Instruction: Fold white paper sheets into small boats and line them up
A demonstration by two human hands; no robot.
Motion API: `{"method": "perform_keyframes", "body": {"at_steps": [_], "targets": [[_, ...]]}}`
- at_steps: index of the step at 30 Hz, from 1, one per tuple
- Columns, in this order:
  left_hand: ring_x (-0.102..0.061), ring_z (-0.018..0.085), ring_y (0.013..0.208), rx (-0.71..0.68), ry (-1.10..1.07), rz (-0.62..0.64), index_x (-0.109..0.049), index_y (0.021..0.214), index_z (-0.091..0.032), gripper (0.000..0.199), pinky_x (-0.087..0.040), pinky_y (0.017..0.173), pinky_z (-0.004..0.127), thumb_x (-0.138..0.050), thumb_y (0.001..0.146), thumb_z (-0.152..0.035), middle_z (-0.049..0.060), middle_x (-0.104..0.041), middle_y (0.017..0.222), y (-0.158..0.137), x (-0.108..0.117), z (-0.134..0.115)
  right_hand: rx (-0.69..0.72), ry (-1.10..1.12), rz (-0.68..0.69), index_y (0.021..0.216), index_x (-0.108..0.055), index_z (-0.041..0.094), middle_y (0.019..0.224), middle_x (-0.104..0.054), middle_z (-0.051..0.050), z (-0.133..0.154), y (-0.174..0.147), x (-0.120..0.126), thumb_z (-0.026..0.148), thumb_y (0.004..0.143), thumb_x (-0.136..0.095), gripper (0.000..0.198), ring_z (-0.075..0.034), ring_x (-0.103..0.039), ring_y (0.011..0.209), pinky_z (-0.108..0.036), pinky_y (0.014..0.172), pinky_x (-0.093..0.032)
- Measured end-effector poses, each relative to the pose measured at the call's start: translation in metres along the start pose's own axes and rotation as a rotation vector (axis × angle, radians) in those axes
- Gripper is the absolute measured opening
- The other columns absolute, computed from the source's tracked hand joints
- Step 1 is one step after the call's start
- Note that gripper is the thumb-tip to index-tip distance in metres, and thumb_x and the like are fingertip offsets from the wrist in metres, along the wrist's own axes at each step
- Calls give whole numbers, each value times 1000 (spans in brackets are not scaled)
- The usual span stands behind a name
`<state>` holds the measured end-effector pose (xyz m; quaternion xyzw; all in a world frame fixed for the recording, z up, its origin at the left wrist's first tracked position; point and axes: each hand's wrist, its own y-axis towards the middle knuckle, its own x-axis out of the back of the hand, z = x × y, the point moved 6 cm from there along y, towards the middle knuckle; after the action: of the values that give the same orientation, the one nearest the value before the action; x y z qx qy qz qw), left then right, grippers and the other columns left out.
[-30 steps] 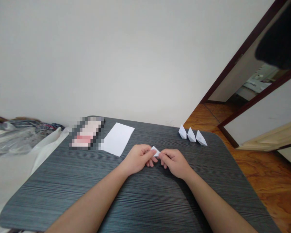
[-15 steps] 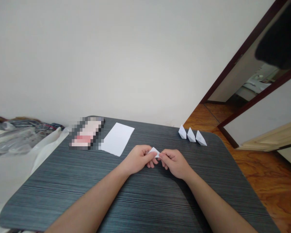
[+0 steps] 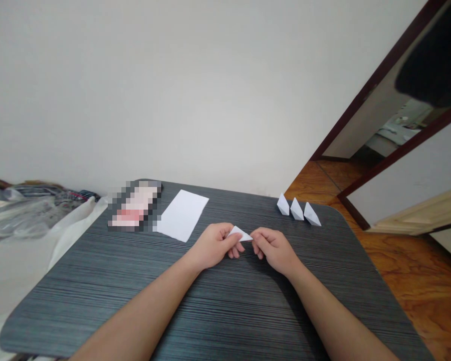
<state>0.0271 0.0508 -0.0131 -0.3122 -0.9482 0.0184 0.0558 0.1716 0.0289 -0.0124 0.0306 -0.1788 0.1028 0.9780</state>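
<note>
A small piece of folded white paper (image 3: 241, 233) is held over the table in front of me, its pointed end facing right. My left hand (image 3: 214, 245) is closed on it, thumb on top and fingers beneath. At the tip, my right hand (image 3: 272, 248) pinches the paper between thumb and forefinger, its other fingers curled. The paper's left part is hidden by my left hand. Beyond and to the left lie white paper sheets (image 3: 183, 215). Three folded paper boats stand in a row at the back right: one left (image 3: 283, 205), one middle (image 3: 296, 210), one right (image 3: 311, 214).
The dark wood-grain table (image 3: 225, 311) stands against a pale wall (image 3: 195, 90). A blurred-out flat object (image 3: 135, 205) lies at its back left. Plastic-covered things (image 3: 26, 215) sit beyond the left edge. To the right are the wooden floor (image 3: 391, 260) and a doorway.
My right hand has slid slightly right and up along the folded paper to its tip, so more of the paper shows. My left hand keeps its hold.
</note>
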Motion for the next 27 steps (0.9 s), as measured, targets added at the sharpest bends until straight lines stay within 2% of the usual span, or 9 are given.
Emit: {"method": "perform_keyframes", "body": {"at_steps": [3,8,16,20,27], "targets": [[-57,11,53,-3,5,-7,-61,76,-10,36,-47,54,23,-46,86,-41,6,-64,63,0,0,-1,7,-32,7,70,-56,17,54,-52,3,1,0,-1,28,86,-49,21,-9,-48,45,-20,45,-37],[-58,11,54,12,21,6,-61,75,-10,38,-47,54,23,-45,86,-42,6,-64,63,0,0,-3,34,-132,-15,65,-56,17,51,-53,2,6,0,-1,29,88,-46,28,-9,-49,43,-20,45,-37],[-58,11,54,24,35,1,-62,75,-10,38,-47,54,23,-44,87,-42,6,-65,63,-1,1,-4,159,-267,-6,70,-61,17,56,-56,1,19,-1,-1,22,87,-47,23,-10,-51,49,-21,51,-39],[-58,11,53,20,39,0,-61,74,-10,39,-47,54,23,-44,87,-42,6,-64,63,-1,1,-4,144,-284,-10,61,-56,17,53,-55,1,18,-1,-1,25,89,-45,31,-10,-51,48,-21,51,-39],[-57,11,53,16,40,-11,-60,74,-10,38,-47,53,23,-44,86,-42,5,-64,63,-1,0,-5,108,-225,8,59,-54,17,51,-55,2,15,-1,-3,27,90,-43,34,-10,-52,46,-21,50,-39]]}}
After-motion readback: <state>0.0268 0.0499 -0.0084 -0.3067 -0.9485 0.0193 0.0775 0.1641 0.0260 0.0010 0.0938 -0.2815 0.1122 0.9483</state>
